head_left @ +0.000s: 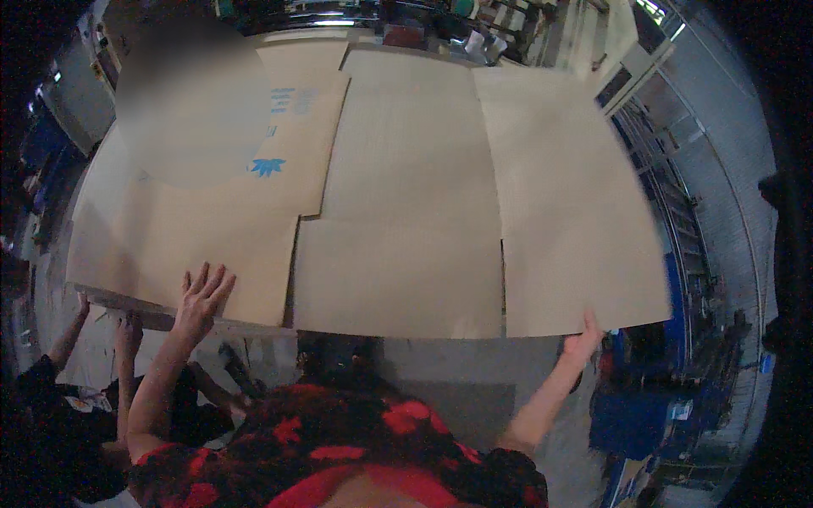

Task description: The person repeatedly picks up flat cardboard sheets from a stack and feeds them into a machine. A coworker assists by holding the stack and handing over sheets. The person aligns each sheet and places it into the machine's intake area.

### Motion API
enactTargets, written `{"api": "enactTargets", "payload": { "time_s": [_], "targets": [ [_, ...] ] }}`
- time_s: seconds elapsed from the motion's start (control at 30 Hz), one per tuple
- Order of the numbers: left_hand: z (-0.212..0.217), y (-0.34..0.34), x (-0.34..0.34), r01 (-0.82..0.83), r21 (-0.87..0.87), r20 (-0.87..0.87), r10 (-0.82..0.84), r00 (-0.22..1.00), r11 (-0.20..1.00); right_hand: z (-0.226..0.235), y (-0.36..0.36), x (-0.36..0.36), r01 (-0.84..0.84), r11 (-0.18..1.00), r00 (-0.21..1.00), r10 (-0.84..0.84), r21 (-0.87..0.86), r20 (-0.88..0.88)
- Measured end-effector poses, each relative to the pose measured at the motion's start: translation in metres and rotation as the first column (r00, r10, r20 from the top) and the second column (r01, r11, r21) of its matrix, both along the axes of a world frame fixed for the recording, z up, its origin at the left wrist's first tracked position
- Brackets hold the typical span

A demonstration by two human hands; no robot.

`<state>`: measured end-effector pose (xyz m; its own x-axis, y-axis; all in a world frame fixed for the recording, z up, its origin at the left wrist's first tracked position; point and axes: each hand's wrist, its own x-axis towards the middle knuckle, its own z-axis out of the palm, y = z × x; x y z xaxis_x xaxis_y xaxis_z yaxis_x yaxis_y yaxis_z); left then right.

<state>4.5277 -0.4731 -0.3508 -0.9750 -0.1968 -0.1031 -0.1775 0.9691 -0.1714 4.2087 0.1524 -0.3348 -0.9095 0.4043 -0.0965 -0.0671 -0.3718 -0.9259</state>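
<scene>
A large unfolded cardboard box [398, 262] spreads out in front of me, its long panels parted by narrow slots. My left hand [201, 300] lies on the near part of its left panel, fingers spread and pointing away from me. At the near edge of the right panel, my right hand [581, 340] grips the board with the thumb on top; its other fingers are hidden underneath. Blue print and a blue leaf-like mark [268, 167] show on the left section. A blurred patch covers the far left of the board.
Another person's hands [129, 332] touch the board's near left edge from below. Machinery [406, 34] stands beyond the far edge. To the right are blue equipment [631, 398] and a rack-like structure [669, 186]. Grey floor [457, 398] shows between the board and my body.
</scene>
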Motion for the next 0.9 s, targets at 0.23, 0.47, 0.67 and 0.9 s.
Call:
{"api": "enactTargets", "payload": {
  "time_s": [0.23, 0.47, 0.67, 0.9],
  "targets": [
    [-0.014, 0.019, -0.030, 0.113, 0.121, -0.145, -0.095, 0.985, 0.986, 0.006, -0.124, -0.001, -0.088, 0.265, 0.761, 0.640, 0.960, -0.107],
    [-0.017, 0.011, -0.041, 0.216, 0.093, -0.150, -0.201, 0.968, 0.972, -0.033, -0.228, 0.018, 0.497, -0.326, 0.472, 0.879, 0.804, 0.065],
    [-0.015, 0.005, -0.042, 0.263, 0.082, -0.111, -0.253, 0.961, 0.961, -0.047, -0.228, 0.010, 0.529, -0.203, 0.433, 0.899, 0.824, -0.057],
    [-0.008, 0.005, -0.046, 0.313, 0.032, -0.164, -0.304, 0.938, 0.949, -0.043, -0.228, 0.017, 0.399, -0.346, 0.534, 0.841, 0.849, 0.092]
  ]
}}
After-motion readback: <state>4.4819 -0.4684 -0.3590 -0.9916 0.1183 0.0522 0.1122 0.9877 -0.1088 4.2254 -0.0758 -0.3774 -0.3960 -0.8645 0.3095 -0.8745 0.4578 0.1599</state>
